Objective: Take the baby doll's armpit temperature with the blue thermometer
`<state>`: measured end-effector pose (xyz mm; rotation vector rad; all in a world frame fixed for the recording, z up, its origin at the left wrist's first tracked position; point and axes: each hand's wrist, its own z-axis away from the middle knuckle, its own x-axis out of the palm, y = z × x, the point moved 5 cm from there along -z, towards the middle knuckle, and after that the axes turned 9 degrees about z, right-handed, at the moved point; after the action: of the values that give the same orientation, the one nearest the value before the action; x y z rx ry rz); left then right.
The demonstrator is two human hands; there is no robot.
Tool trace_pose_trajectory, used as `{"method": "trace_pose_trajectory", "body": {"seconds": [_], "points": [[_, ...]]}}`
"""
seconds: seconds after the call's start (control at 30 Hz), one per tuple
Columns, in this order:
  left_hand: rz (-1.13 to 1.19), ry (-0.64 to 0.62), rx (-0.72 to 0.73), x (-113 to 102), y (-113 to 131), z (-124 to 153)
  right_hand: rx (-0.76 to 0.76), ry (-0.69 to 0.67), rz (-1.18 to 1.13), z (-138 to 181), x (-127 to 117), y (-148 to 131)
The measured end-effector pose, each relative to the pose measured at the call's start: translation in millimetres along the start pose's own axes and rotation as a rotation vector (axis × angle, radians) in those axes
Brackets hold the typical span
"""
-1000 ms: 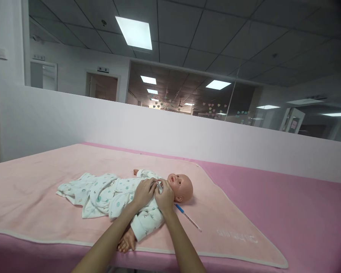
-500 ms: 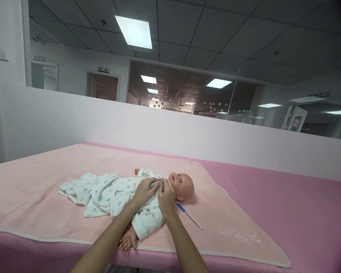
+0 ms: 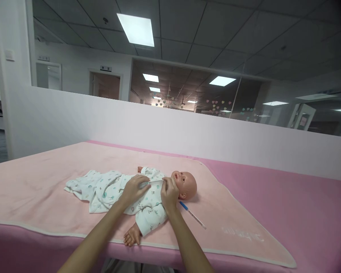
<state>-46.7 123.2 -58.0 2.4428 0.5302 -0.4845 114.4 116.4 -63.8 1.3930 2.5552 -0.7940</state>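
A baby doll [image 3: 186, 185] in a white romper with a small green print lies on its back, head towards the right. Over the doll's chest, my left hand [image 3: 135, 189] has its fingers closed on the front of the romper [image 3: 113, 187]. Close to the doll's chin, my right hand [image 3: 169, 192] pinches the same garment near the neckline. A white strip of cloth, an edge or a tie, stretches between my two hands. My fingers hide its ends. The doll's near arm lies bent outwards, its hand [image 3: 132, 235] at the table edge.
A slim clear stick with a blue end [image 3: 192, 215], like a thermometer, lies right of the doll's shoulder. Under the doll spreads a peach blanket [image 3: 230, 212] on a pink padded surface [image 3: 307, 204]. A white low wall [image 3: 187, 131] with glass above stands behind.
My hands have moved apart. The left one slid left along the doll's chest, and a white strip of cloth now shows between them. The camera view has shifted slightly.
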Motion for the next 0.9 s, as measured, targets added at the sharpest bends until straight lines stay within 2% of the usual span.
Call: {"method": "trace_pose_trajectory", "body": {"seconds": [0.13,0.3,0.4,0.6,0.77,0.9], "points": [[-0.141,0.116,0.115,-0.8,9.3,3.8,-0.043,-0.046,0.067,0.5,3.2,-2.2],[-0.159,0.098,0.152,2.4,10.4,5.8,-0.085,-0.089,0.110,0.4,4.8,-4.6],[-0.073,0.091,0.091,2.8,6.1,6.3,-0.126,-0.137,0.141,0.7,4.3,-10.0],[0.075,0.095,-0.103,1.6,-4.0,5.8,-0.317,-0.287,0.132,6.7,7.2,-34.7],[0.119,0.051,-0.178,2.5,-4.4,4.5,-0.271,-0.318,0.116,5.7,11.5,-34.4],[0.065,0.020,-0.147,2.9,-0.4,4.5,-0.260,-0.309,0.104,5.3,14.3,-30.1]]}}
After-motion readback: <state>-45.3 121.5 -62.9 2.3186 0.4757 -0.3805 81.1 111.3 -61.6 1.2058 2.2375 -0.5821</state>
